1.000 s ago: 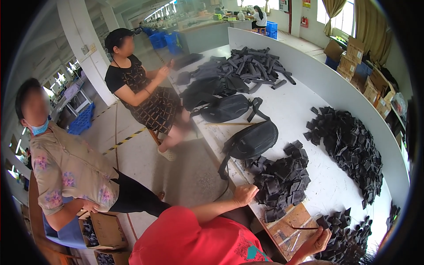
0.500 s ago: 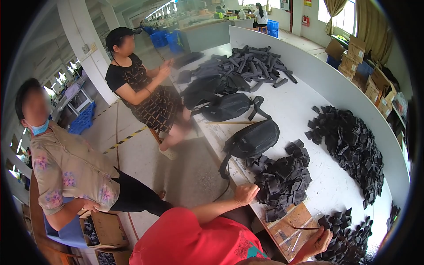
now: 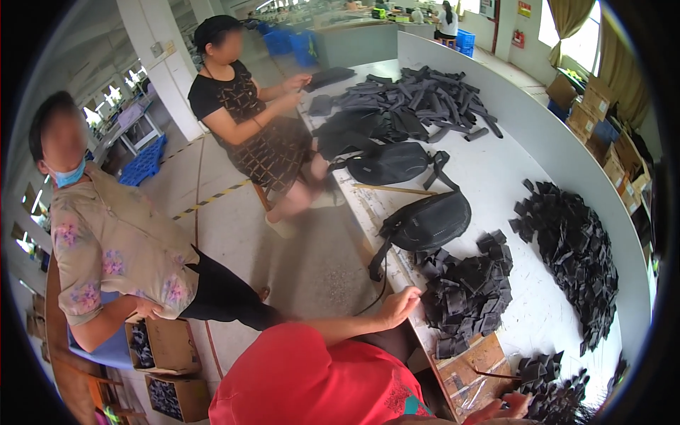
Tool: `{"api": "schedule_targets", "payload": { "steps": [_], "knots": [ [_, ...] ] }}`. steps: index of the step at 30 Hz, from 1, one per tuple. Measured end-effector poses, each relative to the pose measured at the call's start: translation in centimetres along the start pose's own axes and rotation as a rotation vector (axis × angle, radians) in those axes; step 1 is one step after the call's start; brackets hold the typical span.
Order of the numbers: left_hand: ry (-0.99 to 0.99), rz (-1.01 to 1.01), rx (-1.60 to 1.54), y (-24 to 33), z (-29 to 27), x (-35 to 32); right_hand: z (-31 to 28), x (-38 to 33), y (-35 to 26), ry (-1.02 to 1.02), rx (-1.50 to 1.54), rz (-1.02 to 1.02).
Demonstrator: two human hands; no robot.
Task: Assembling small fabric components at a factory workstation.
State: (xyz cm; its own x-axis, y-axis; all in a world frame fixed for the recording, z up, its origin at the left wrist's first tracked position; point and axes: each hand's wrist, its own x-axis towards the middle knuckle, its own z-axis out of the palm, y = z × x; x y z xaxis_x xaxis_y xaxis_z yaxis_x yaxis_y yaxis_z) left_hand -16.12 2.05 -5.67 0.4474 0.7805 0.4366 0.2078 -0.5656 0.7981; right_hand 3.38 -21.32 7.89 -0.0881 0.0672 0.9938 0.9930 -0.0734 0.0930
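Note:
My left hand (image 3: 400,309) is at the table's near edge, beside a heap of small black fabric pieces (image 3: 471,294). Its fingers are curled together, and whatever they may pinch is too small to make out. Low in the picture, my right hand (image 3: 504,409) is bent closed around a small dark thing I cannot name. Just above it, a thin reddish-brown rod (image 3: 496,375) lies across a worn wooden board (image 3: 467,386). Next to the right hand is another heap of black pieces (image 3: 549,386).
A black waist bag (image 3: 432,219) and a second one (image 3: 388,163) lie farther along the white table. Beyond are dark strips (image 3: 425,99) and, to the right, a large black heap (image 3: 577,255). One person (image 3: 248,127) sits beside the table; another (image 3: 120,248) stands at left near open cardboard boxes (image 3: 166,347).
The whole view has shifted slightly. My right hand has dropped from the rod's end toward the lower edge. My left hand has drawn a little away from the near heap.

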Motion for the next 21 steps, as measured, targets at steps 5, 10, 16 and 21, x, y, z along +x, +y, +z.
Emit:
{"api": "schedule_targets", "payload": {
  "steps": [5, 10, 16, 21],
  "knots": [
    [0.071, -0.423, 0.018, -2.7, -7.1, -2.9, 2.1, 0.5, -8.1, -0.703, 0.128, 0.655],
    [0.033, -0.652, 0.462, -10.1, -14.3, -9.1, 5.1, -3.8, -8.9, -0.998, 0.310, 0.782],
    [0.130, -0.887, 0.647, -12.9, -16.8, -10.8, 5.6, -8.0, -7.5, -1.087, 0.255, 0.716],
    [0.006, -0.915, 0.799, -16.3, -14.7, -13.5, 6.1, -9.7, -7.1, -1.103, 0.120, 0.694]
  ]
}}
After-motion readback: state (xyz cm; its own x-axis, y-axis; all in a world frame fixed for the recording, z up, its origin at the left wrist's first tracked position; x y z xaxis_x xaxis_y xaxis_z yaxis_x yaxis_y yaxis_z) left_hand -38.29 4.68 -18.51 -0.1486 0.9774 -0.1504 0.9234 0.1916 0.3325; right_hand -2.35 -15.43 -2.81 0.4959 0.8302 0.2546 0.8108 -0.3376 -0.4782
